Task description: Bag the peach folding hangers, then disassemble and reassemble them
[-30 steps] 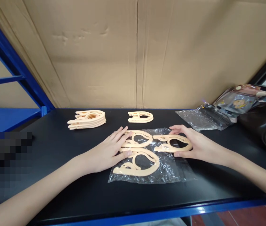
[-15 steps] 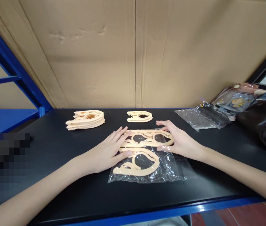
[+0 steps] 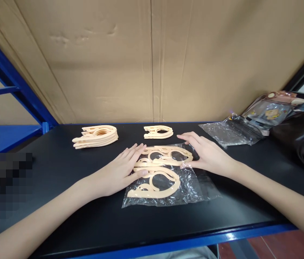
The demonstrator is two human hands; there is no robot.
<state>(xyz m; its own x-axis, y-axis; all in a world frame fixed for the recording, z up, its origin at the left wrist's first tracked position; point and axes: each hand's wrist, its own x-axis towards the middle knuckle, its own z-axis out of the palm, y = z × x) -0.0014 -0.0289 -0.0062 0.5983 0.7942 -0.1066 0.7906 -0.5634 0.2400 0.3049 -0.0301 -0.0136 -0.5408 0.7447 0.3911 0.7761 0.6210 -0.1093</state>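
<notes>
While both hands lie flat, nothing clasped: left hand [image 3: 119, 172] touches overlapped hanger pair [image 3: 165, 155] at 9 o'clock, right hand [image 3: 208, 156] at 3 o'clock. Third hanger [image 3: 154, 185] at pair's 6 o'clock. All three on one clear bag [image 3: 195, 190], table [image 3: 87, 216] centre. Two more piles: tall stack [image 3: 95, 136] at 10 o'clock, small stack [image 3: 159, 132] at 12.

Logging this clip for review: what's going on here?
A person works at a black table. The left hand lies flat on the left ends of peach plastic hangers spread on a clear bag; the right hand cups their right end. A stack of hangers sits behind, untouched.
</notes>
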